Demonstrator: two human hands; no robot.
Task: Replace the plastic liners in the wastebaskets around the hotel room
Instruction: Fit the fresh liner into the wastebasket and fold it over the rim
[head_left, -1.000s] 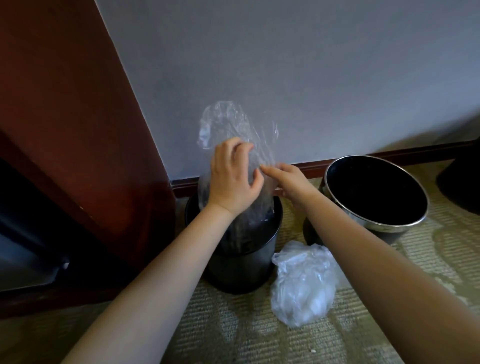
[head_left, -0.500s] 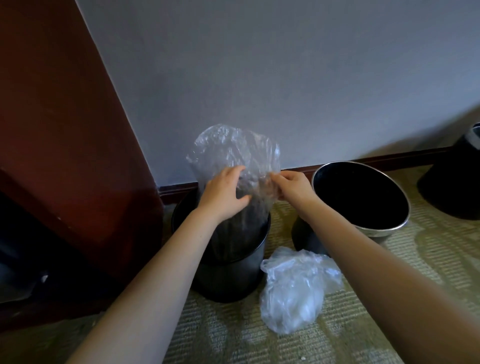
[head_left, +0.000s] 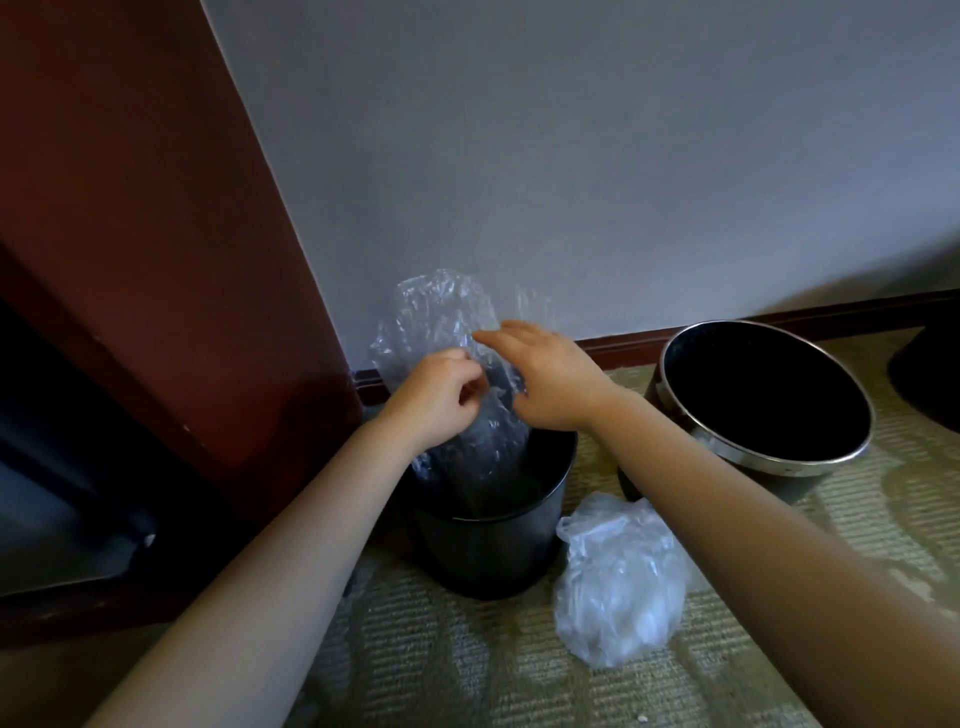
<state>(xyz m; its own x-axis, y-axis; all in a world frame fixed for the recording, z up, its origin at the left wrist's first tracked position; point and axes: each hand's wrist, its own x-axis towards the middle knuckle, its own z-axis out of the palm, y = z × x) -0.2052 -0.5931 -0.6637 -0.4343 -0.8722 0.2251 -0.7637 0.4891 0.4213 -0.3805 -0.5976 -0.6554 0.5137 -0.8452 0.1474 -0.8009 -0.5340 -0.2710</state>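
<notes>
Liner (head_left: 441, 312) pinched by left hand (head_left: 436, 400) over wastebasket (head_left: 488, 551); right hand (head_left: 550, 379) spread; crumpled bag (head_left: 618, 582), second bin (head_left: 763, 456) beside.

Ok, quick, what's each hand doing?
Left hand: pinches the liner.
Right hand: open, fingers straight, by the liner.
</notes>
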